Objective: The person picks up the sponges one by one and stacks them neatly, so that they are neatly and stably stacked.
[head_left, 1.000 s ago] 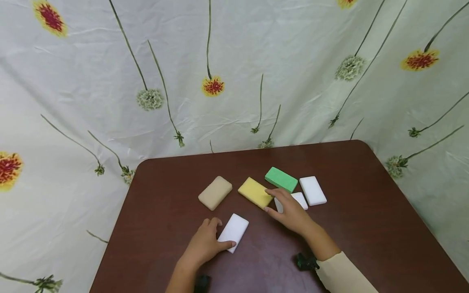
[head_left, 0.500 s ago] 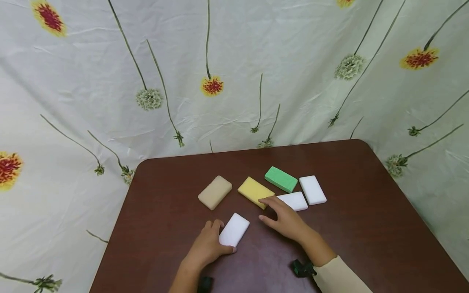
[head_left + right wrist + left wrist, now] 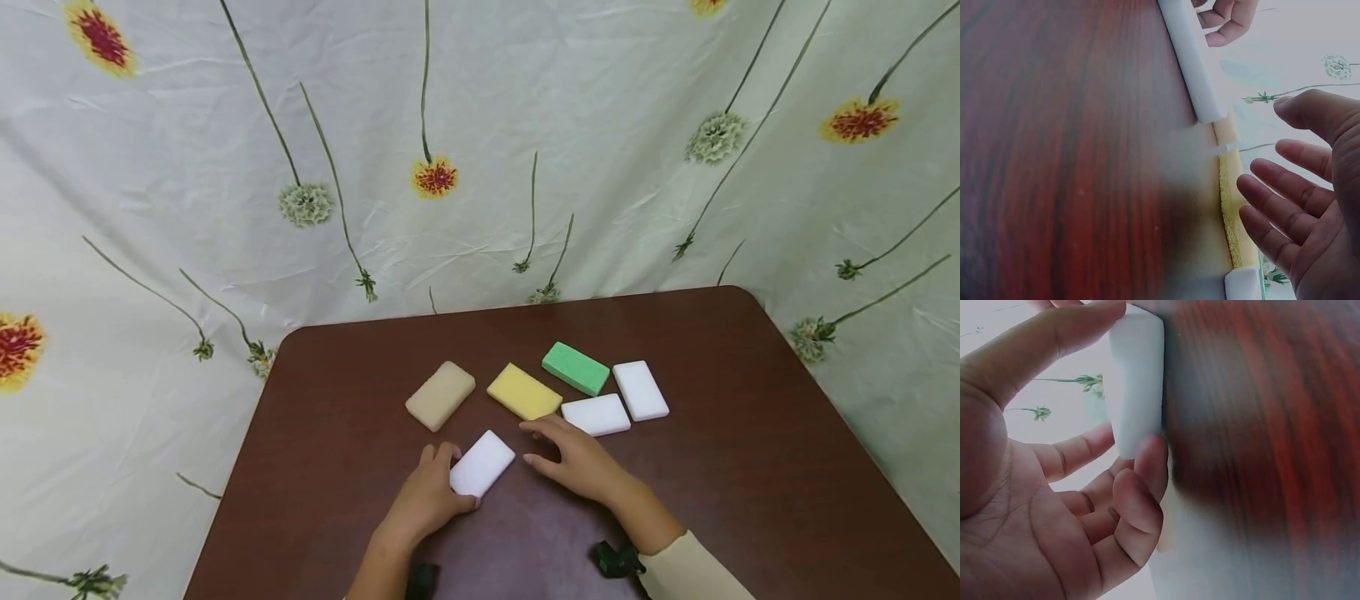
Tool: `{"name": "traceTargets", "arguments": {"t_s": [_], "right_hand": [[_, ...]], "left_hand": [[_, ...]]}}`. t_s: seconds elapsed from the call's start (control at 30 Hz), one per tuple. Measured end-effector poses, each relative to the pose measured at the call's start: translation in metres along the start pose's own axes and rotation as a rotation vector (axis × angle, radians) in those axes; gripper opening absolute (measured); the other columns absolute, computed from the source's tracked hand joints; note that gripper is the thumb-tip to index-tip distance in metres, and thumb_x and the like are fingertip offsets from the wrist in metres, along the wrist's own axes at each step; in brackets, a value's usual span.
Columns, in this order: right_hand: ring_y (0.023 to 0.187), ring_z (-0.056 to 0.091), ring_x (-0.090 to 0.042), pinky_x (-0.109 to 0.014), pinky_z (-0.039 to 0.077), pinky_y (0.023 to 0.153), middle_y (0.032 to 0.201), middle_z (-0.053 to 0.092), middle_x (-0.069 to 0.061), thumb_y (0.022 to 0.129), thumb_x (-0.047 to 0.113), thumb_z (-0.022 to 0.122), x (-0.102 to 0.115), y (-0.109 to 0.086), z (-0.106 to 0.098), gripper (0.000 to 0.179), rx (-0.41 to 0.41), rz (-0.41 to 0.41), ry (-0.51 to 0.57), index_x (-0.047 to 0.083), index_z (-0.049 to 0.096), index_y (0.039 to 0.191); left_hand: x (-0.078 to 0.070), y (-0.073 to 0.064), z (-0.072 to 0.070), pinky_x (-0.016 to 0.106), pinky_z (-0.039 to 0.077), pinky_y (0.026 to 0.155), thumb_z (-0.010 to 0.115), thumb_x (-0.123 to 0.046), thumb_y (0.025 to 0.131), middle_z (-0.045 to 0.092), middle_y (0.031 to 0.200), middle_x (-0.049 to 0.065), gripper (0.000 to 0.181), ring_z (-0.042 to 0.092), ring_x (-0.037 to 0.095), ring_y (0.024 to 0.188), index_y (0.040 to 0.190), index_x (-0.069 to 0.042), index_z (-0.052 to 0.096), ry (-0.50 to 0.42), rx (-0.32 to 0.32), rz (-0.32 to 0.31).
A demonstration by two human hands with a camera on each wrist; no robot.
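My left hand (image 3: pixel 423 500) grips a white rectangular sponge (image 3: pixel 483 462) by its sides, close to the table. In the left wrist view, the thumb presses one end of this white sponge (image 3: pixel 1138 375) and fingertips meet its other end. My right hand (image 3: pixel 581 467) holds nothing, its fingers spread and slightly bent, just right of that sponge. Beyond the right fingertips lies a yellow sponge (image 3: pixel 521 390), with another white sponge (image 3: pixel 597 415) beside it. The right wrist view shows the right hand (image 3: pixel 1310 200) apart from the yellow sponge's edge (image 3: pixel 1229 212).
A beige sponge (image 3: pixel 441 396) lies left of the yellow one. Farther right are a green sponge (image 3: pixel 575 368) and a third white sponge (image 3: pixel 640 390). All rest on a dark red-brown table (image 3: pixel 345 450); behind its far edge hangs a flowered cloth (image 3: pixel 480 242).
My right hand has drawn back from over the yellow and white sponges toward the near left. My left hand has pushed its white sponge slightly away and turned it a little clockwise.
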State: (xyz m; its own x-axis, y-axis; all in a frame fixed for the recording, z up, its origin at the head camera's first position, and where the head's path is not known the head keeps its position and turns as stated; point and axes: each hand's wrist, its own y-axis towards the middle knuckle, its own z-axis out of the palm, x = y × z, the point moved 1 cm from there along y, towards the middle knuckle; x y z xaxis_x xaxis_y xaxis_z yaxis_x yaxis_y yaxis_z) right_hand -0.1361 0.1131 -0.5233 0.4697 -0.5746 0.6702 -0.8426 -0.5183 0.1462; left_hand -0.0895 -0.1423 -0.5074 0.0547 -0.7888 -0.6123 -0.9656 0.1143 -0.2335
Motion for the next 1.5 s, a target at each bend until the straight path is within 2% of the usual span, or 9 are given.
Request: {"name": "traceTargets", "arguments": {"t_s": [0.33,0.53,0.77,1.2,1.5], "right_hand": [[0.117,0.064,-0.020,-0.042,0.051,0.098,0.125,0.066,-0.004,0.096,0.031,0.070,-0.001,0.000,0.007,0.050,0.032,0.017,0.017,0.013,0.058,0.141],[0.116,0.064,-0.021,-0.041,0.052,0.097,0.127,0.066,-0.006,0.095,0.027,0.071,-0.002,0.003,0.009,0.054,0.029,0.039,0.036,0.008,0.056,0.143],[0.112,0.065,-0.023,-0.040,0.053,0.095,0.126,0.066,-0.009,0.094,0.024,0.073,-0.007,0.007,0.012,0.056,0.014,0.016,0.039,0.003,0.055,0.142],[0.111,0.064,-0.022,-0.036,0.053,0.092,0.123,0.064,-0.008,0.093,0.025,0.075,-0.011,0.012,0.013,0.061,0.032,0.112,0.087,0.004,0.052,0.145],[0.108,0.066,-0.025,-0.036,0.055,0.092,0.127,0.062,-0.013,0.093,0.013,0.073,-0.013,0.013,0.016,0.057,-0.010,0.165,0.212,0.000,0.051,0.144]], "left_hand": [[0.001,0.011,0.004,0.038,0.048,0.072,0.090,-0.021,0.072,0.050,0.108,0.011,0.060,0.055,0.020,0.083,0.118,-0.007,0.054,0.011,-0.029,0.043],[0.001,0.018,0.005,0.034,0.046,0.072,0.090,-0.014,0.073,0.049,0.110,0.012,0.058,0.053,0.019,0.085,0.119,-0.006,0.056,-0.034,-0.036,0.072],[0.005,0.030,0.006,0.031,0.046,0.075,0.088,-0.011,0.073,0.050,0.111,0.011,0.055,0.053,0.018,0.091,0.121,-0.008,0.060,-0.100,-0.042,0.078],[0.009,0.045,0.006,0.032,0.048,0.082,0.087,-0.007,0.074,0.054,0.119,0.014,0.061,0.058,0.022,0.104,0.131,-0.007,0.064,-0.249,-0.052,0.066],[0.024,0.051,0.010,0.032,0.055,0.087,0.085,-0.002,0.075,0.058,0.127,0.014,0.065,0.062,0.028,0.114,0.136,-0.005,0.060,-0.480,-0.054,0.051]]}}
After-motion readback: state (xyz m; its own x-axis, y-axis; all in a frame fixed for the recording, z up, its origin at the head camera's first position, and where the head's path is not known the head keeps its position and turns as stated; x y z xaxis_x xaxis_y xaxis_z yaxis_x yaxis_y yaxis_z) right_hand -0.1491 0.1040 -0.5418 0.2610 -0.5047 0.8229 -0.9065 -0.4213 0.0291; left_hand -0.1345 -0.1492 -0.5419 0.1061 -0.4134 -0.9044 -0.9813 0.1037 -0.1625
